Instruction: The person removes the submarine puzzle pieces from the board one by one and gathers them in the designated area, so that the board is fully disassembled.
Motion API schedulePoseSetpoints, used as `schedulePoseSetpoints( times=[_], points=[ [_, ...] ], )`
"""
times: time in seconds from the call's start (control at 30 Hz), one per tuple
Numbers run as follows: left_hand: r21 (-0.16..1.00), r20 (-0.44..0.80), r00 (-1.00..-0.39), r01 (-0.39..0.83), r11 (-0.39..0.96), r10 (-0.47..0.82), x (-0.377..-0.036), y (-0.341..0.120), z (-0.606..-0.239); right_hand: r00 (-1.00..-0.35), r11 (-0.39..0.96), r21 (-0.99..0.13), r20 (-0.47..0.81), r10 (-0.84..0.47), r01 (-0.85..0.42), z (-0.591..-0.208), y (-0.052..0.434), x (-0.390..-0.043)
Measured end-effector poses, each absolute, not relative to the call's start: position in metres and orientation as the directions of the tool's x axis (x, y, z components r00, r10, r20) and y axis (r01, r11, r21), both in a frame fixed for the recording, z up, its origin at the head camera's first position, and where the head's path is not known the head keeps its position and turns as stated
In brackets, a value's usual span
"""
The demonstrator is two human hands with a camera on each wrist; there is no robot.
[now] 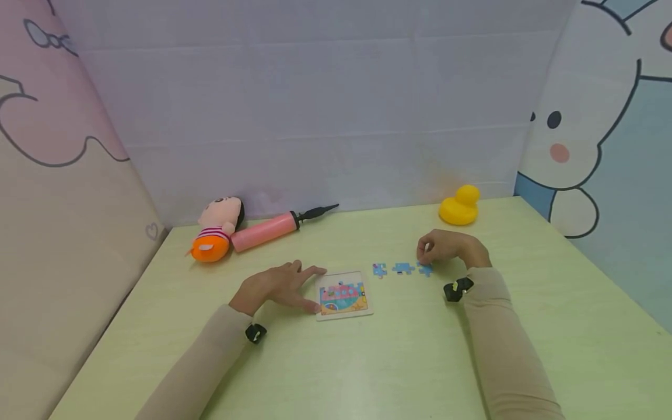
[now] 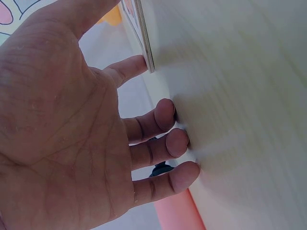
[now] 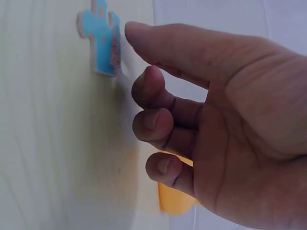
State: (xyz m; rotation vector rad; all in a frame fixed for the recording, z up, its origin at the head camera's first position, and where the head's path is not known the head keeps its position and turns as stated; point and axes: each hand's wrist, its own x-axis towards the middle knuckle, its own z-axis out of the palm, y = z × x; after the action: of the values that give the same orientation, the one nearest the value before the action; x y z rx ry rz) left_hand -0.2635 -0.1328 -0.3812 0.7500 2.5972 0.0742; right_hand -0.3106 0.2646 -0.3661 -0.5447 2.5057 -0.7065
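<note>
A small puzzle board [image 1: 343, 294] with a colourful picture lies flat on the pale green table [image 1: 394, 361]. My left hand [image 1: 278, 286] rests just left of it with its fingers spread straight. In the left wrist view that hand [image 2: 144, 91] presses its fingertips [image 2: 168, 112] on the table, and the thumb touches the board's edge [image 2: 144, 38]. To the right of the board lie three loose blue puzzle pieces [image 1: 403, 268] in a row. My right hand [image 1: 424, 254] hovers over the rightmost piece [image 1: 426, 269] with loosely curled fingers. The right wrist view shows the hand [image 3: 136, 55] with its thumb tip beside that piece [image 3: 101, 43], which lies flat on the table.
A yellow rubber duck [image 1: 460, 205] sits at the back right near the wall. A pink hand pump [image 1: 265, 231] and a small plush doll [image 1: 216, 228] lie at the back left. Padded cartoon-printed walls close in the table on three sides.
</note>
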Motion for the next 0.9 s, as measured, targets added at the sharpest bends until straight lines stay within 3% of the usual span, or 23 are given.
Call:
schedulePoseSetpoints(
  times=[0.6, 0.9],
  points=[
    [0.170, -0.391, -0.763, 0.490, 0.855, 0.515, -0.262, -0.133, -0.382, -0.768, 0.659, -0.671, -0.207, -0.606, -0.339, -0.365, 0.246, -0.311],
    [0.170, -0.376, -0.763, 0.501, 0.849, 0.525, -0.262, -0.133, -0.382, -0.748, 0.635, -0.665, -0.170, -0.641, -0.393, -0.366, 0.224, -0.315]
  ],
)
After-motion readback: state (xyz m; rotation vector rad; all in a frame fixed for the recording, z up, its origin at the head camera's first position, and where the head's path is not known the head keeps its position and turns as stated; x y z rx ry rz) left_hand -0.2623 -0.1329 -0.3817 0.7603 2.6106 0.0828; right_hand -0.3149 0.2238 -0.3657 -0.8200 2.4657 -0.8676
